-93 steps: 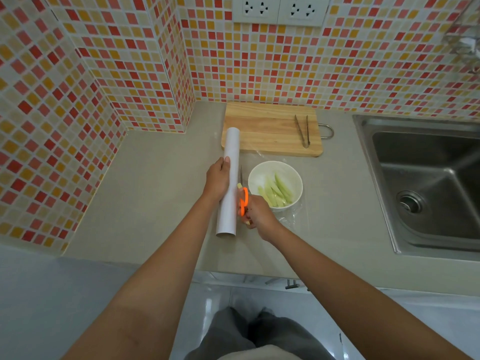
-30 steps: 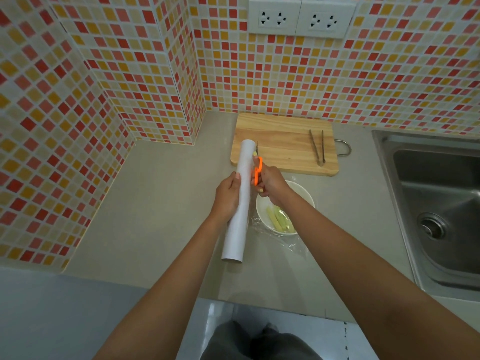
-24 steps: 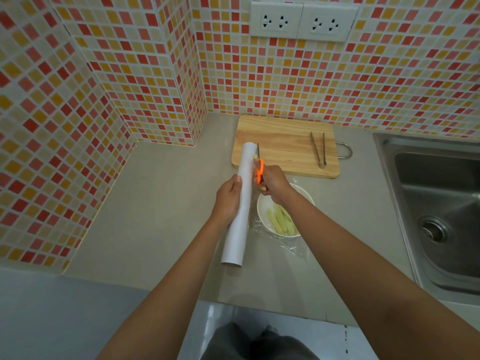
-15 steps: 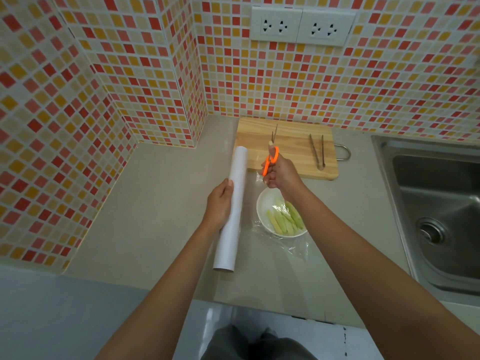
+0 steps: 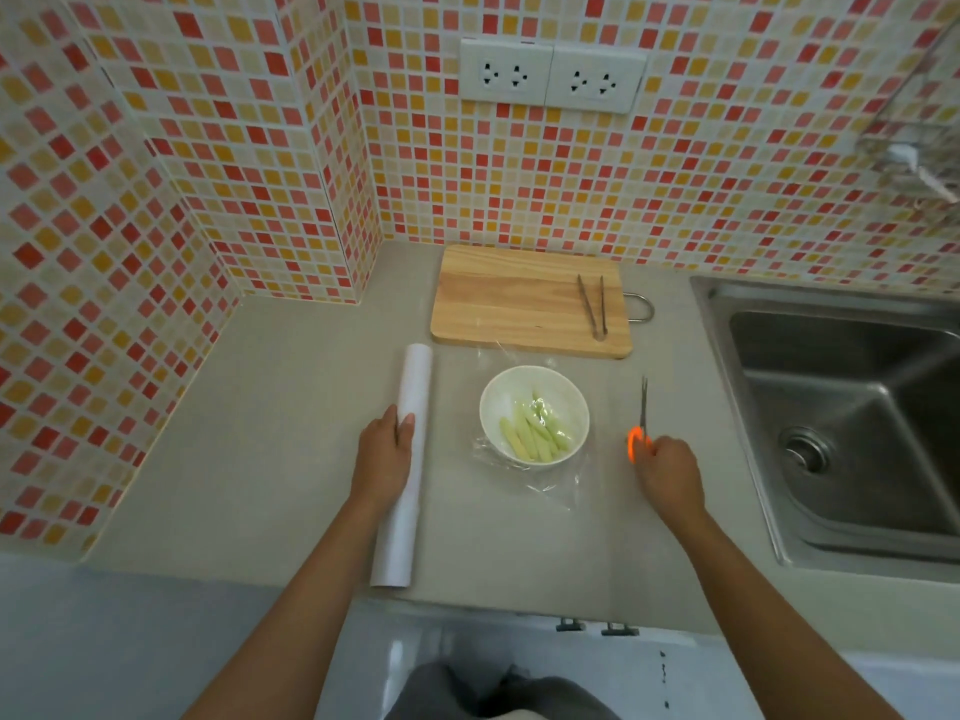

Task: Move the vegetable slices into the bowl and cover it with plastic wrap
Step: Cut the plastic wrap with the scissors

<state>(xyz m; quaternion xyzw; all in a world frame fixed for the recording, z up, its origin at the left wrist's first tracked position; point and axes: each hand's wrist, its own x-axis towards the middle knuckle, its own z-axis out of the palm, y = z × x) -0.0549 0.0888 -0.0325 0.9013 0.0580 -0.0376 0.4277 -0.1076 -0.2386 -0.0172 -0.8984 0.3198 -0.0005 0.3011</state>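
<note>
The head view is showing a loose sheet of plastic wrap (image 5: 545,478) lying over the bowl (image 5: 534,414); it is judged that the thin film could be clinging to itself or sliding off when pulled. The vegetable slices (image 5: 535,433) are being kept inside the bowl. At nine o'clock of it, the roll (image 5: 402,470) is being grasped by the left hand (image 5: 382,459); at three o'clock, the scissors (image 5: 641,423) are being clenched at the orange handle by the right hand (image 5: 670,472).

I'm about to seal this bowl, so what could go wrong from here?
1. The cut plastic wrap sheet lies loose and crumpled around the white bowl; it may cling to itself before it seals over the vegetable slices.
2. The right hand holds the orange-handled scissors beside the sheet; the blades could snag it.
3. The plastic wrap roll under the left hand could roll once released.
</note>
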